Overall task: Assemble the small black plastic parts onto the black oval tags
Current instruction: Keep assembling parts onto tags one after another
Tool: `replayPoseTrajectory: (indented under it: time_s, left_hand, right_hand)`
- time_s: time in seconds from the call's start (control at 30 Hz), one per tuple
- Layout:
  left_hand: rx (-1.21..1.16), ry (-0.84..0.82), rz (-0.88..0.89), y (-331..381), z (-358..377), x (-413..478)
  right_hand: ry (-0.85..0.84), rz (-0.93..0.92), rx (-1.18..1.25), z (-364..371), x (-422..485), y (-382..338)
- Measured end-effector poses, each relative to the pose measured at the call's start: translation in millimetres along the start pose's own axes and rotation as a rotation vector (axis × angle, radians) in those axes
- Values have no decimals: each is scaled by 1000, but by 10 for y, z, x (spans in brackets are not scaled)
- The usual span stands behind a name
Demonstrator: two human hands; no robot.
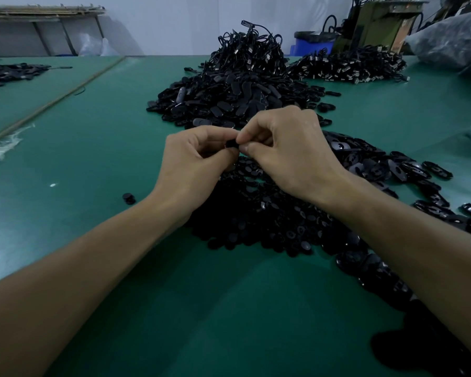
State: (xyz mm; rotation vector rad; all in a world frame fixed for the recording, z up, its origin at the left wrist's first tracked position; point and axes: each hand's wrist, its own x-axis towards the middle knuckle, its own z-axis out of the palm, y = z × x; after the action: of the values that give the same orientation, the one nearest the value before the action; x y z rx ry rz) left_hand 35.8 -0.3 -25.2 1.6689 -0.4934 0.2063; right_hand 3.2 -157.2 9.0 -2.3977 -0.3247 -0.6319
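The left hand (197, 164) and right hand (291, 155) pinch 1 small black plastic piece (232, 143) together, seemingly part meeting oval tag. Line them up and press squarely, above the heap of black plastic parts (269, 216) on the green table (114, 137).

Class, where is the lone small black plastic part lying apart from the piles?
Head view: the lone small black plastic part lies on the green table, just left of the wrist of the left hand.

Head view looks down, close over table (93, 148).
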Motion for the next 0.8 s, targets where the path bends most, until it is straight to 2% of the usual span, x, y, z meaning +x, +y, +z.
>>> replayPoseTrajectory:
  time_s: [0.13,0.43,0.63,0.8]
  left_hand:
    - [-49,-18,-14,-6,-19,26]
    - [-66,-24,-9,-36,-17,29]
    - [15,-81,46,-38,-93,42]
    - [204,-110,187,-32,-106,20]
  right_hand:
    - [17,-15,-8,28,-20,-49]
    - [-65,-31,-38,-62,28,-60]
    - [-96,50,106,-118,42,-8]
    - [-110,75,76,-91,25,-11]
